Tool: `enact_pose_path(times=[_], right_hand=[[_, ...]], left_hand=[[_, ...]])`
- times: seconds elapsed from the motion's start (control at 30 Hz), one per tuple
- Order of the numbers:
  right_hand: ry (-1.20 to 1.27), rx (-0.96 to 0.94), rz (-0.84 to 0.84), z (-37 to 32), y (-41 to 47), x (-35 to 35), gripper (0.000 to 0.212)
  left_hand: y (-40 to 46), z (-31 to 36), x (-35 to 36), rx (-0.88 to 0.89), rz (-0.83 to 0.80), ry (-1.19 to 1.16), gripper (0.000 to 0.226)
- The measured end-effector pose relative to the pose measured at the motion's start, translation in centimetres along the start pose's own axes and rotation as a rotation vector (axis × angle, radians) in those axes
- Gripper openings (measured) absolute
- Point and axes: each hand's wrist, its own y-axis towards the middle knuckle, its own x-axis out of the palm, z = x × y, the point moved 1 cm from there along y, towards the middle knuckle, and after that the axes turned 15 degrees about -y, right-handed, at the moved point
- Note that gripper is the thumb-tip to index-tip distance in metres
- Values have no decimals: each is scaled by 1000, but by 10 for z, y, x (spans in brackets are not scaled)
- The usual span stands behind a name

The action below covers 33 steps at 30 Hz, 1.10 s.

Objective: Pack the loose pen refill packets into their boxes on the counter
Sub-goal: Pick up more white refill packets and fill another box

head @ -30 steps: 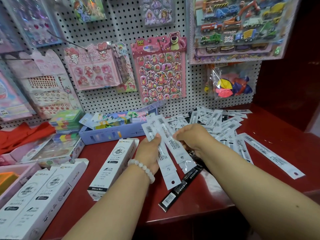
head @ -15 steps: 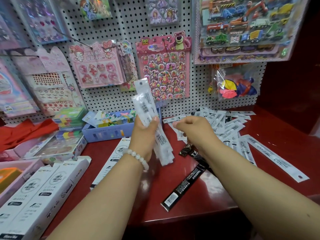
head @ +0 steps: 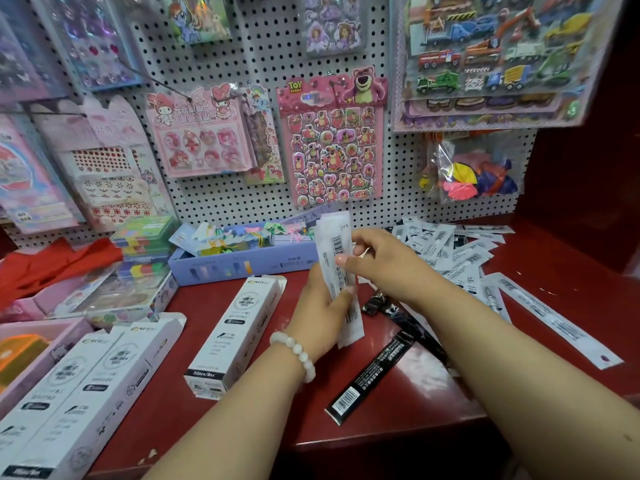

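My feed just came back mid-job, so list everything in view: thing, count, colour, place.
held refill packets: small stack, white, upright between both hands
loose refill packets: many, white, piled on counter at right
black packet: one, black, counter front centre
open refill box: one, white, counter left of the hands
refill boxes: two, white, counter front left
tray of small items: one, lilac, against the pegboard
balloon bag: one, clear, hanging right
counter: red
left hand: grips the stack's lower part
right hand: pinches the stack's upper part
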Motion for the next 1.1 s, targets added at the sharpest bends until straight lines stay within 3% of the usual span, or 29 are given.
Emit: enact_pose_path(times=[0.1,0.17,0.27,0.37,0.5,0.6,0.67,0.73,0.8,0.87,1.0,1.1], right_hand=[[38,15,16,6,1,-7,20],[83,27,-21,11,0,-10,21],[318,69,-80,13,-4,-11,16],[397,101,-88,13,-6,-13,14],[208,91,-191,15,-5,-12,8],[36,110,-201,20,-5,-9,13],[120,123,-154,20,-4,-9,13],[235,171,-76,18,-5,-11,13],[299,228,-7,19,-6,-14,16],[304,257,29,21,-7,-17,22],[308,277,31,22,-7,-16,26],[353,270,39,23,-6,-14,24]], left_hand=[[2,8,1,80,-100,199,33],[0,10,3,107,-189,232,41],[-6,1,4,1,-202,228,51],[-11,-4,4,-149,-213,141,48],[-8,1,3,-113,-313,228,46],[-4,3,-1,-205,-351,310,46],[-2,8,-7,-259,-336,313,47],[5,17,-21,-263,-202,316,52],[17,24,-44,-251,19,535,59],[29,18,-76,-366,143,787,65],[32,-2,-107,-659,5,911,84],[28,-4,-106,-637,-58,876,75]])
